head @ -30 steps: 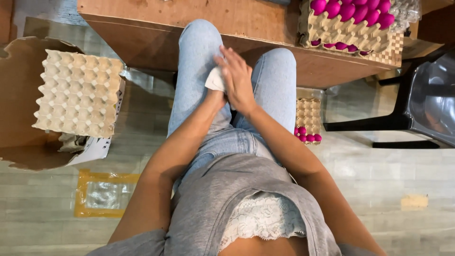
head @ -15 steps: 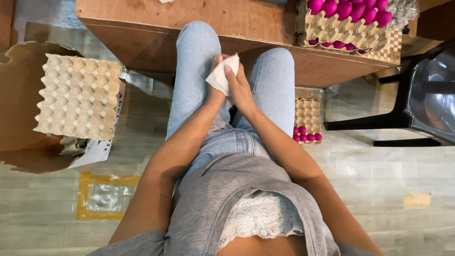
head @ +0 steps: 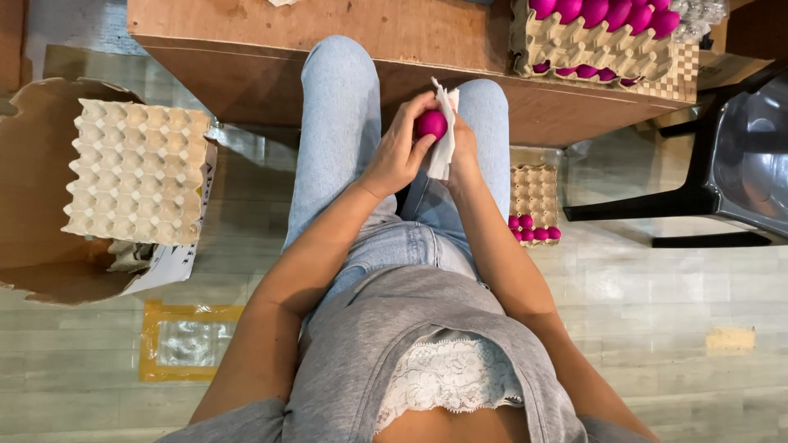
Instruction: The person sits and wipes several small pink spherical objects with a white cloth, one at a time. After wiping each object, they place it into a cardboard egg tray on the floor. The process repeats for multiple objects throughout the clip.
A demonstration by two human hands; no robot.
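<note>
Since a moment ago your left hand [head: 398, 156] has turned the pink egg [head: 430, 125] into view, fingers closed around it over your lap, while your right hand [head: 461, 152] presses the tissue [head: 443, 131] against it.

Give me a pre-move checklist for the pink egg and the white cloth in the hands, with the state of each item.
1. Left hand grips the pink egg: ok.
2. Right hand holds the white cloth against the egg: ok.
3. Egg free of cracks or dirt: cannot tell, mostly covered.
4. Egg tray on the table has a free cup: cannot tell.
5. Egg supported from below: not ok, held in the air above the knees.
</note>
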